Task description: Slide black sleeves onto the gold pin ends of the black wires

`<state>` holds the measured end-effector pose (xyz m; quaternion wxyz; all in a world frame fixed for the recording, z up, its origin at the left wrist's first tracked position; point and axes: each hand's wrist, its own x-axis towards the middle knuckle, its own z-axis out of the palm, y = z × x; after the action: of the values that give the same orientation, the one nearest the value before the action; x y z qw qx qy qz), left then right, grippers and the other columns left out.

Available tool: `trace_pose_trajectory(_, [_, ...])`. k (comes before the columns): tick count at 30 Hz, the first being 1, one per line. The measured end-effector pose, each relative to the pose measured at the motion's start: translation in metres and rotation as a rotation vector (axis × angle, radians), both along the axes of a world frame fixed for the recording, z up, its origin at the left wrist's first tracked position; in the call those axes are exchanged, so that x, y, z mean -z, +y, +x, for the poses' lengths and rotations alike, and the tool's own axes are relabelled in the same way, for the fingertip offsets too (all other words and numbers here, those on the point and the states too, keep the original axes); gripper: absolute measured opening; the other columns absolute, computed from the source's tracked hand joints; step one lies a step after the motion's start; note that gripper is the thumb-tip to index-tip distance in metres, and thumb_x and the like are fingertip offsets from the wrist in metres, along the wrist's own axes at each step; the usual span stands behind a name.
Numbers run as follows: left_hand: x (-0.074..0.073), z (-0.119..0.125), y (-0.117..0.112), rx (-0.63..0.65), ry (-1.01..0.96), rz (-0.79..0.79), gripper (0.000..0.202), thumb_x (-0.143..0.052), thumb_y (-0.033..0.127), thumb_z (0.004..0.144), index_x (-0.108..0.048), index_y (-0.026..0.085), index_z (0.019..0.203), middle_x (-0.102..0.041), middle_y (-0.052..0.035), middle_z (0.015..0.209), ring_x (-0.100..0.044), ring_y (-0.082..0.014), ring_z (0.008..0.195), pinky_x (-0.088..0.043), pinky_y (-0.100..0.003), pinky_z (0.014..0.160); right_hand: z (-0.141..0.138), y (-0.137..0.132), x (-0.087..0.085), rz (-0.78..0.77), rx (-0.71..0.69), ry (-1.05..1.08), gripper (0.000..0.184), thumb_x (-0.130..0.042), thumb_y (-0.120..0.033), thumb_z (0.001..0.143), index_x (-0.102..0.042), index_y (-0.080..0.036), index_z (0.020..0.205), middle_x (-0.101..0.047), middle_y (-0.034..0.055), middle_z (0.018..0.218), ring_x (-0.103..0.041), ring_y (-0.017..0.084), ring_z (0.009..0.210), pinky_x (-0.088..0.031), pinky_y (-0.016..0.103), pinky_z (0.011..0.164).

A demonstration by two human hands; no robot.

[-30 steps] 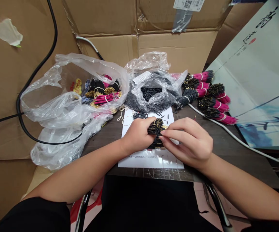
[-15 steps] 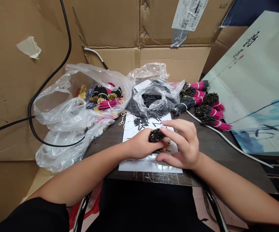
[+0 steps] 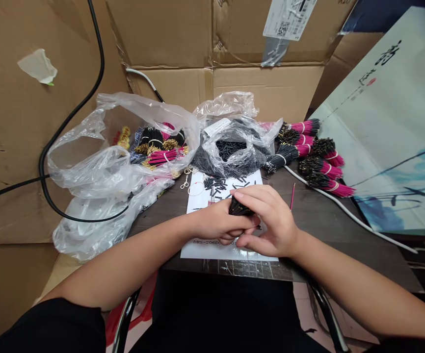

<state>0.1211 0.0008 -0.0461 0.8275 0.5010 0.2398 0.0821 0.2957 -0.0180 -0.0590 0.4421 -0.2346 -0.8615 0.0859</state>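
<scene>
Over the printed white sheet (image 3: 194, 251), my left hand (image 3: 214, 223) is closed round a bundle of black wires (image 3: 237, 208), dark ends up. My right hand (image 3: 273, 223) curls over it from the right. Its fingertips rest on the top of the bundle, and its thumb sits lower, apart from the fingers. The lower part of the bundle is hidden by my hands. Short black tube pieces (image 3: 217, 186) lie loose on the sheet just beyond them. A single pink wire (image 3: 292, 196) shows behind my right hand; I cannot tell whether it touches the hand.
An opened clear bag (image 3: 230, 132) full of small black tubes stands behind the sheet. To its left, another plastic bag (image 3: 87, 147) holds wire bundles. Banded pink-and-black bundles (image 3: 326, 169) lie on the right beside a white cable (image 3: 359, 218). Cardboard (image 3: 172, 90) walls the back.
My right fingers have come together and down onto the bundle, which has tilted. The pink wire now shows beyond my right hand. The view has shifted slightly.
</scene>
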Motion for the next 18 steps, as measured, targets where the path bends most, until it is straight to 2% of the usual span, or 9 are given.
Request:
trace_pose_trajectory(3, [0.0010, 0.0005, 0.0002, -0.028, 0.003, 0.040, 0.023, -0.055, 0.029, 0.085, -0.045, 0.014, 0.070, -0.032, 0.0071, 0.046, -0.027, -0.0020, 0.037, -0.020, -0.016, 0.036, -0.0001, -0.0003, -0.0008, -0.003, 0.007, 0.009, 0.079, -0.072, -0.048, 0.072, -0.042, -0.016, 0.137, -0.056, 0.0130, 0.126, -0.054, 0.026, 0.114, -0.046, 0.045, 0.097])
trace_pose_trajectory(6, [0.0023, 0.0010, 0.0003, -0.052, 0.011, 0.041, 0.024, -0.055, 0.027, 0.084, -0.042, 0.014, 0.068, -0.030, 0.0076, 0.045, -0.027, -0.0018, 0.037, -0.020, -0.016, 0.036, -0.0003, -0.0003, -0.0011, -0.003, 0.016, 0.018, 0.077, -0.072, -0.047, 0.072, -0.044, -0.015, 0.136, -0.057, 0.0133, 0.125, -0.054, 0.026, 0.113, -0.047, 0.044, 0.096])
trace_pose_trajectory(14, [0.0010, 0.0013, -0.0012, -0.032, -0.006, -0.054, 0.029, -0.056, 0.028, 0.083, -0.039, 0.015, 0.063, -0.026, 0.0076, 0.042, -0.023, -0.0015, 0.036, -0.016, -0.016, 0.035, -0.0012, -0.0014, -0.0033, 0.028, 0.033, 0.030, 0.071, -0.070, -0.043, 0.075, -0.046, -0.016, 0.135, -0.060, 0.0124, 0.123, -0.057, 0.026, 0.112, -0.050, 0.045, 0.094])
trace_pose_trajectory(18, [-0.0014, 0.0009, -0.0017, -0.034, 0.004, -0.010, 0.033, -0.056, 0.034, 0.085, -0.039, 0.015, 0.063, -0.028, 0.0069, 0.044, -0.027, -0.0019, 0.036, -0.018, -0.017, 0.036, -0.0019, -0.0027, -0.0042, 0.007, 0.015, 0.053, 0.070, -0.070, -0.039, 0.075, -0.044, -0.015, 0.136, -0.059, 0.0123, 0.126, -0.056, 0.027, 0.115, -0.048, 0.046, 0.098])
